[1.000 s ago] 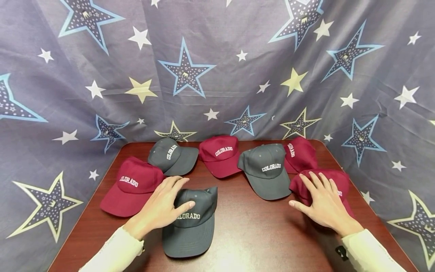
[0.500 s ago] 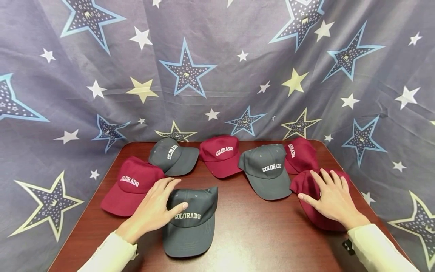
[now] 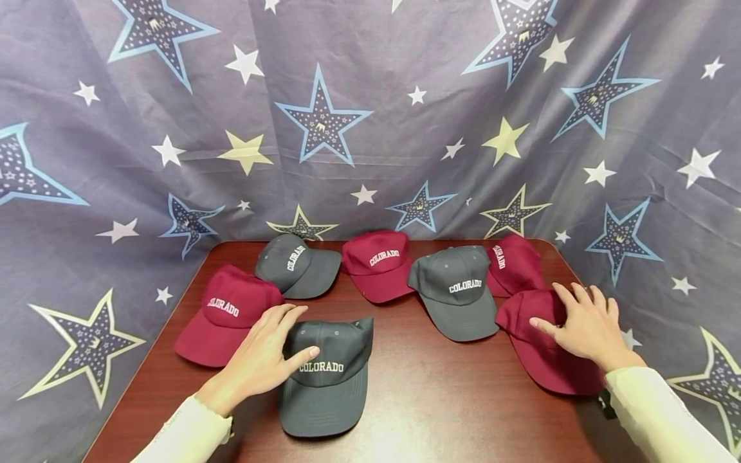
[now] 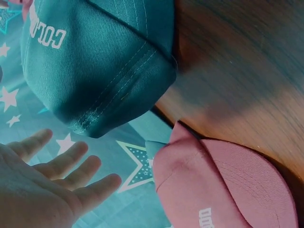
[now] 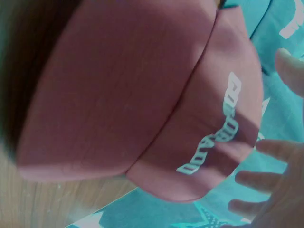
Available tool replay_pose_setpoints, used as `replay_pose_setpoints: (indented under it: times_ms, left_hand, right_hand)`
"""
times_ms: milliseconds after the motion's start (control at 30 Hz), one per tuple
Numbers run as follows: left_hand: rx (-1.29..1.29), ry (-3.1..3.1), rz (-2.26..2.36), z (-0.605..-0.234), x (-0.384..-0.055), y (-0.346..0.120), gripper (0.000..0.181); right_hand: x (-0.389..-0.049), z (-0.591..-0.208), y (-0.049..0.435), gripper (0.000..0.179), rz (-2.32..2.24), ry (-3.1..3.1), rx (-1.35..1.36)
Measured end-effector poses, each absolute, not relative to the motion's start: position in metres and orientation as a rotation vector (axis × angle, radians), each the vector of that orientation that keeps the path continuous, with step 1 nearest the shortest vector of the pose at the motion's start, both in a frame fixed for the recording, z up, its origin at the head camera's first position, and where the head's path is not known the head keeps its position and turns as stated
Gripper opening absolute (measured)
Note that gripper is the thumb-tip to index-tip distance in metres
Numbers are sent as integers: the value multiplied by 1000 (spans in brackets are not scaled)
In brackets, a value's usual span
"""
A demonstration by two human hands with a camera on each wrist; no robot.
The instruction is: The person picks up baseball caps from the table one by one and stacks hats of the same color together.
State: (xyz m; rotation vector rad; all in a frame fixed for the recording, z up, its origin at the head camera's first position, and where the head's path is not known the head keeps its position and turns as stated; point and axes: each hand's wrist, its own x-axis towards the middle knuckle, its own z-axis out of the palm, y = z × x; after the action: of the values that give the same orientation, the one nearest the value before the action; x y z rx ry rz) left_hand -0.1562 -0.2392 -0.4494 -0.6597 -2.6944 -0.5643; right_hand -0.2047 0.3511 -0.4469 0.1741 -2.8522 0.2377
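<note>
A dark grey cap (image 3: 327, 405) lettered COLORADO lies at the front left of the table, brim towards me. My left hand (image 3: 257, 360) is spread between it and a maroon cap (image 3: 217, 334). In the left wrist view, those fingers (image 4: 76, 156) look straight and stand apart from the grey cap (image 4: 95, 52). At the table's right side, my right hand (image 3: 587, 331) lies over the crown of another maroon cap (image 3: 556, 370), thumb and fingers spread. In the right wrist view this cap's lettering shows, and the fingers (image 5: 259, 180) are at its crown's edge; contact is unclear.
Along the back sit a grey cap (image 3: 289, 267), a maroon cap (image 3: 376, 270), a second grey cap (image 3: 457, 302) and a maroon one (image 3: 523, 273) partly behind it. Behind the wooden table (image 3: 428, 386) hangs a star-patterned curtain (image 3: 370, 116).
My right hand has moved right, and the maroon cap under it has turned so its brim faces more towards me. The left hand has drawn slightly left, off the grey cap's lettering.
</note>
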Motion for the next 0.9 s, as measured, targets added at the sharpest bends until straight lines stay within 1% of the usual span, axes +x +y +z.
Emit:
replay_pose_setpoints:
  times_ms: [233, 333, 467, 700, 767, 900]
  left_hand:
    - [-653, -2708, -573, -451, -157, -239, 80]
    - [-653, -2716, -574, -451, -157, -239, 80]
    - [-651, -2718, -582, -452, -157, -239, 81]
    - [-645, -2729, -588, -453, -158, -239, 82]
    - [-644, -2732, -591, -453, -158, -239, 82]
    - [-646, -2736, -597, -454, -158, -239, 82]
  right_hand:
    - [-213, -446, 358, 103, 324, -2968, 133]
    - [-215, -447, 361, 102, 372, -3007, 111]
    - [-218, -451, 365, 89, 421, -2978, 109]
    - [-221, -454, 366, 46, 464, -2822, 154]
    - [-221, -454, 366, 39, 467, -2813, 153]
    - [-220, -452, 366, 34, 472, -2838, 123]
